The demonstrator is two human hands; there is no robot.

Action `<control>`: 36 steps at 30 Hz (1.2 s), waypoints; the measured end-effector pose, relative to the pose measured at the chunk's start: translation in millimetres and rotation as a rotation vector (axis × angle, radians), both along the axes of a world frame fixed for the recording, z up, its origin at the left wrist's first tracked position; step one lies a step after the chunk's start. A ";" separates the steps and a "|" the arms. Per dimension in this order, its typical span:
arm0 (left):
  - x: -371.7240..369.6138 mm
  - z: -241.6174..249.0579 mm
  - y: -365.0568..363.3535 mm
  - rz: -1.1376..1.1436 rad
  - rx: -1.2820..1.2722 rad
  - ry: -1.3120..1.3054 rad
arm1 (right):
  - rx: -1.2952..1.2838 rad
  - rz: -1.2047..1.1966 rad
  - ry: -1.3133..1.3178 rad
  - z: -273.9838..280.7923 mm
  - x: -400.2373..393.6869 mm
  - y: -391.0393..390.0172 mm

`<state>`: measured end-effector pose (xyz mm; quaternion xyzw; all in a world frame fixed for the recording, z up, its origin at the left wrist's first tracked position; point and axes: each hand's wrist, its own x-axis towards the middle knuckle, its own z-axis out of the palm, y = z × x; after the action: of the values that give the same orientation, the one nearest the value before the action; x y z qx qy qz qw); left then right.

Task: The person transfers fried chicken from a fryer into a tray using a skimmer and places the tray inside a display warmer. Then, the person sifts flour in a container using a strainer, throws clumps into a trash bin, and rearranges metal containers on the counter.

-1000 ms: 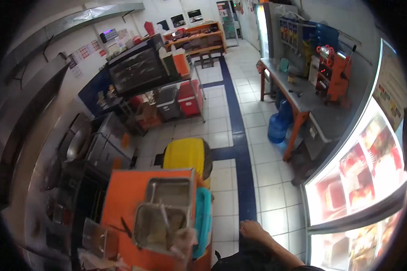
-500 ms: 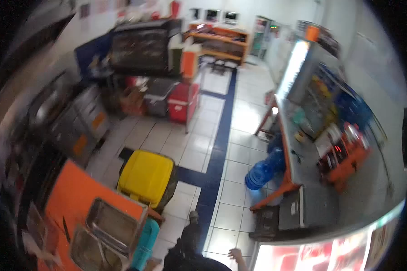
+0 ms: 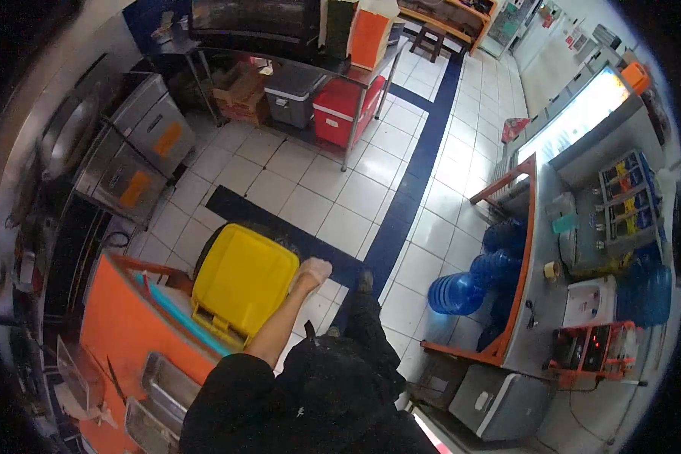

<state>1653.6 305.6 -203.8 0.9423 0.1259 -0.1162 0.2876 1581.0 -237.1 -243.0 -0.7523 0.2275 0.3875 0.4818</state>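
Note:
My left hand (image 3: 316,271) reaches forward at the end of a bare forearm, just right of the yellow lid of a bin (image 3: 246,276). It looks pale and whitish, perhaps covered by a thin glove. A gap seems to lie between hand and lid, though I cannot be sure of it. The fingers are too small and blurred to show whether they hold anything. The bin's lid is down and its dark body is mostly hidden. My right hand is out of view.
An orange counter (image 3: 117,303) with metal trays (image 3: 175,378) stands at left. Blue water jugs (image 3: 455,293) sit under a metal table (image 3: 541,272) at right, near a grey cooler (image 3: 495,401). A red cooler (image 3: 344,110) is ahead under a metal-legged table.
My left arm has come into view and stretched out beside the yellow lid. My right hand has left the view. The camera has turned and tilted downward.

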 end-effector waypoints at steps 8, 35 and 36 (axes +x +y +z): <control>150.3 -33.5 107.8 0.636 -0.260 0.316 | -0.091 0.341 0.219 -73.7 231.1 142.2; 178.8 -71.7 783.7 1.411 -0.316 -0.038 | 0.508 1.504 -0.851 29.8 596.9 1181.8; 201.8 -56.2 831.8 1.376 -0.318 -0.083 | 0.393 1.475 -1.013 102.7 591.5 1231.8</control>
<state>1855.4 1137.4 -260.0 0.5993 0.6633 0.1108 0.4343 2172.4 994.7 -140.3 -0.6913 -0.6191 0.2526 0.2739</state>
